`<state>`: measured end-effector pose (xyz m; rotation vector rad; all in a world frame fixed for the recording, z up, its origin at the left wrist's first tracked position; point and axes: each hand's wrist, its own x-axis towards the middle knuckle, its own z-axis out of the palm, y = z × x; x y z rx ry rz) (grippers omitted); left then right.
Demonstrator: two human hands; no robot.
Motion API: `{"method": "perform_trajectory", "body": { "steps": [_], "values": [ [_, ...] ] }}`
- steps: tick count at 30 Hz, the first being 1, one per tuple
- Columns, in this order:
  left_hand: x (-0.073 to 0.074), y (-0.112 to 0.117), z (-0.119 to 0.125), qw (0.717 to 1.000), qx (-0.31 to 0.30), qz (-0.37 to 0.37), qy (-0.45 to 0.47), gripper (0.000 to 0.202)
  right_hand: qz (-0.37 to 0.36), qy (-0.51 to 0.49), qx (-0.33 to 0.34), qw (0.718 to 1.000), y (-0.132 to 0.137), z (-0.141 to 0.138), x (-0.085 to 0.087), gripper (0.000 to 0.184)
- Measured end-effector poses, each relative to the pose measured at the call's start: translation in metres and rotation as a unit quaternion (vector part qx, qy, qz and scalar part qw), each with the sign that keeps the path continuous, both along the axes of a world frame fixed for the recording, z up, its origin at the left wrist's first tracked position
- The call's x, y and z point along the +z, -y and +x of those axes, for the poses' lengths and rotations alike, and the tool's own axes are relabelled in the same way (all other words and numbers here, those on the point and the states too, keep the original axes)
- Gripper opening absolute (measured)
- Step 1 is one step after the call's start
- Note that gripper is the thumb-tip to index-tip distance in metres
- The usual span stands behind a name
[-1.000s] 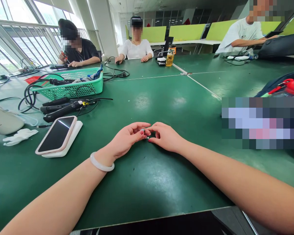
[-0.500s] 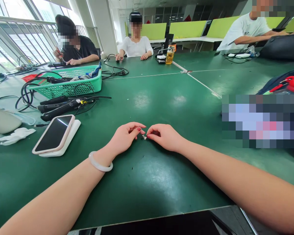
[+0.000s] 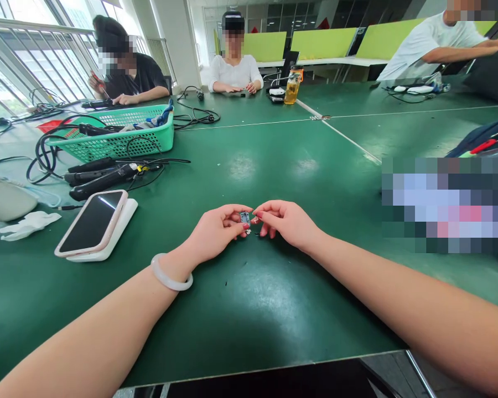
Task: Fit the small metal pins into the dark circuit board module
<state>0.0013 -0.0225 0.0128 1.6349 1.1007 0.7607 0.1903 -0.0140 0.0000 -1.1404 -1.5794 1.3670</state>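
Observation:
Between thumb and fingers, my left hand (image 3: 216, 232) grips a small grey-blue rectangular piece that looks like a circuit board (image 3: 244, 218). A tiny pale, metallic-looking bit (image 3: 248, 232) shows at its lower end. My right hand (image 3: 288, 224) is right beside it, thumb and forefinger pinched together at the board's right edge. What those fingertips hold, if anything, is too small to make out. Just under them is a small dark bit (image 3: 257, 234). Both hands are just above the green table (image 3: 249, 315), and a white bangle (image 3: 171, 275) circles my left wrist.
To the left lie a phone (image 3: 93, 224) on a white box, a crumpled tissue (image 3: 29, 225), black handheld devices with cables (image 3: 103, 179) and a green basket (image 3: 120, 143). A bottle (image 3: 291, 88) stands farther back. Several people sit around the table. A blurred-out item (image 3: 448, 204) is at right.
The board in my left hand has turned face-up into view; before, only a small edge showed. My right hand has risen slightly and its fingers have shifted. The head view has moved a little.

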Motion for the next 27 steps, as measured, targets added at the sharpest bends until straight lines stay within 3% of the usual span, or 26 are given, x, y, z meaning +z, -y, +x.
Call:
{"method": "perform_trajectory", "body": {
  "steps": [6,14,27],
  "values": [
    [0.003,0.005,0.0,0.992,0.009,0.093,-0.079,0.036,0.099,0.108,-0.01,0.989,0.006,0.001,0.003,0.021],
    [0.007,0.008,0.0,0.972,0.003,0.179,-0.153,0.035,0.224,0.218,-0.006,0.95,0.013,-0.001,0.006,0.024],
    [0.007,0.006,-0.001,0.948,-0.026,0.236,-0.211,0.037,0.229,0.232,-0.004,0.945,0.012,0.001,0.007,0.025]
  ]
}}
